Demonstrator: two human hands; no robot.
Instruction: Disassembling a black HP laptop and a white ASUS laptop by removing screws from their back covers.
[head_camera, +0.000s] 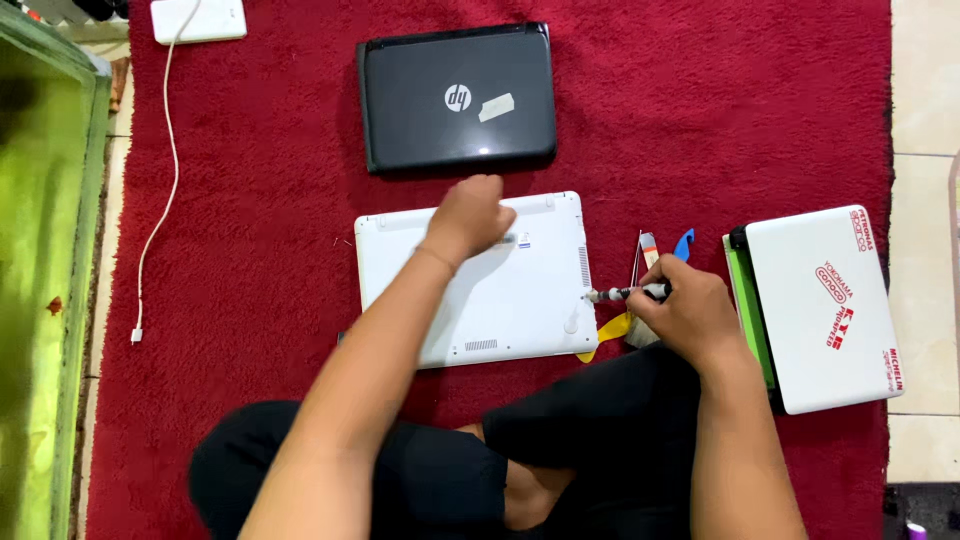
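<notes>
A white laptop (520, 300) lies upside down on the red carpet (260, 250) in front of my crossed legs. My left hand (468, 216) rests fist-like on its far edge, fingers closed. My right hand (688, 312) grips a small screwdriver (622, 294), held level with its tip at the laptop's right edge. Under and beside that hand lie a yellow pry tool (608, 331) and a blue pry tool (684, 243).
A shut black laptop (456, 96) lies farther away on the carpet. At the right sits a shut white laptop with stickers (822, 306) on something green. A white charger (198, 18) with a cable (160, 200) is at the far left. A green glass tank (45, 280) borders the left.
</notes>
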